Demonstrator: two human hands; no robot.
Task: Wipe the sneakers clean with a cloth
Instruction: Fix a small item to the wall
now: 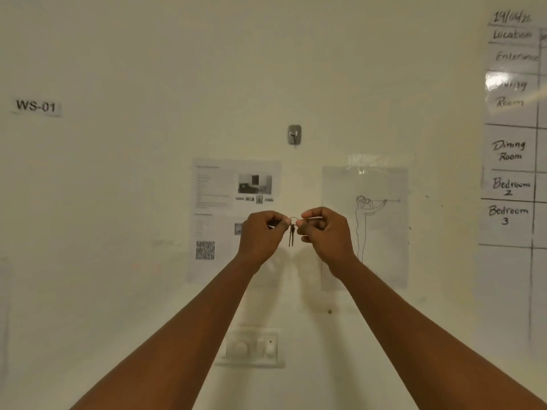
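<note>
Both arms reach straight forward toward a pale wall. Left hand [262, 232] and right hand [324, 230] are curled narrow, fingertips pinched on opposite sides of a small key ring [293, 218] held between them. Keys [291, 235] hang from the ring, long axis vertical, tips pointing down, free of the wall as far as can be told.

No sneakers or cloth in view.

On the wall, directly above the hands: a metal hook [294, 134], nothing hanging on it. Behind the left hand, a printed sheet [219, 202] with a QR code [205, 250] near its lower left corner. Behind the right hand, a sheet with a line drawing [381, 226] of a standing figure. Below the hands, a switch plate [251, 347], blurred. Label "WS-01" [36, 106] toward the wall's left edge. Handwritten room chart [512, 128] at the right edge.
</note>
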